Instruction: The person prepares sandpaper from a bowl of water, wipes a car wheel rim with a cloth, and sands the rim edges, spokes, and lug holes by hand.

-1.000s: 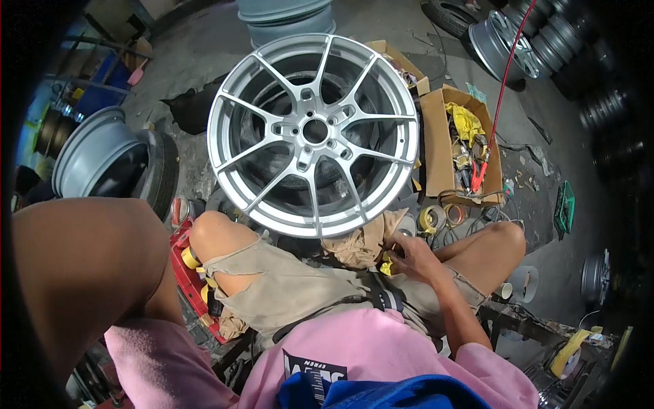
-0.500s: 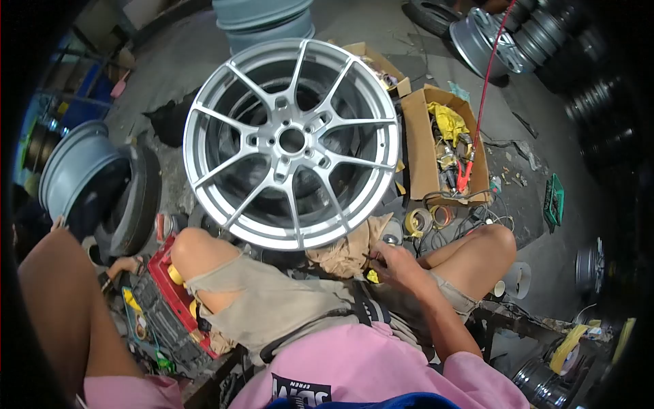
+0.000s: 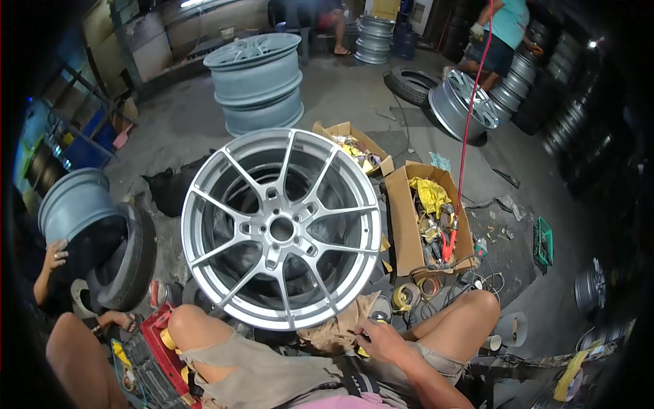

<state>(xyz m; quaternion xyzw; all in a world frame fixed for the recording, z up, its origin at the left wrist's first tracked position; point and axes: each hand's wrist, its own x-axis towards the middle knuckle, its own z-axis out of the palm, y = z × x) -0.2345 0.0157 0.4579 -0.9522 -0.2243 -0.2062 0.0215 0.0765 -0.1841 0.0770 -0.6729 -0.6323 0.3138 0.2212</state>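
Note:
A silver multi-spoke wheel rim (image 3: 281,258) lies face up in front of my knees. Just beyond its lower right edge, my right hand (image 3: 381,341) rests over my lap with its fingers drawn together. Something small and dark shows at the fingertips, too small to name. Beside those fingers is a crumpled brown cloth (image 3: 334,334), partly under the rim's edge. My left arm (image 3: 85,361) is bent at the lower left; its hand is out of view.
Another person's hand (image 3: 56,254) touches a grey rim (image 3: 78,204) at left, near a tyre (image 3: 136,252). A cardboard box (image 3: 402,225) of tools stands right, a red hose (image 3: 475,95) above it. Stacked grey rims (image 3: 257,88) stand behind. A co-worker (image 3: 507,31) is at back right.
My view has tilted up, so the rim and my lap sit lower and the people at the back appear. My right hand stays by the brown cloth. My left arm's visible part is smaller.

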